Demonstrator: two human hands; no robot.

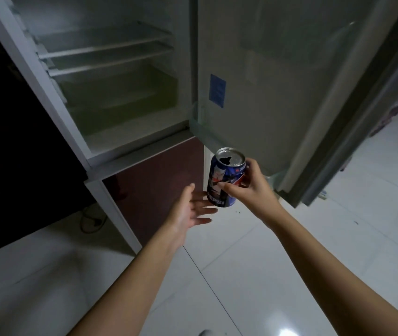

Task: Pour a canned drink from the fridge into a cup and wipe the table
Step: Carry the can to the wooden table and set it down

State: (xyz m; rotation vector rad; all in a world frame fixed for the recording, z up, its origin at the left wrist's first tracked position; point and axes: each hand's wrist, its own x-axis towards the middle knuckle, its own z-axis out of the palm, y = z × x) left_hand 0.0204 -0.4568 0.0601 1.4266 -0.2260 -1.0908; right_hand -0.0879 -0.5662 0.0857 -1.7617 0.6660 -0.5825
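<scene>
At the far left you have a dark cabinet side (pixel 11 141), and just beside it stands the fridge (pixel 110 76) with its upper compartment open. You can see its white frame edge running down diagonally, glass shelves (pixel 106 48) inside, and a dark red lower door (pixel 154 175) that is closed. Near the foot of the fridge a cable (pixel 91 219) lies on the white tiled floor (pixel 253 275).

Your left hand (pixel 190 212) is held out palm up, with the fingers straight and spread, and it holds nothing. Its fingertips are just beside the bottom of the can, maybe touching it; I cannot tell this surely.

Next comes the can (pixel 222 183), a blue Pepsi can, upright with a small tilt, held in the air in front of the lower door. Its top is already opened. Your right hand (pixel 251 187) grips it from the right side, thumb on the front and the other fingers curled around the back.

To the right, the fridge door (pixel 278 81) stands wide open, and its lower edge is close above your right hand. It carries a blue sticker (pixel 217 90). Beyond the door edge, the floor is open to the right.
</scene>
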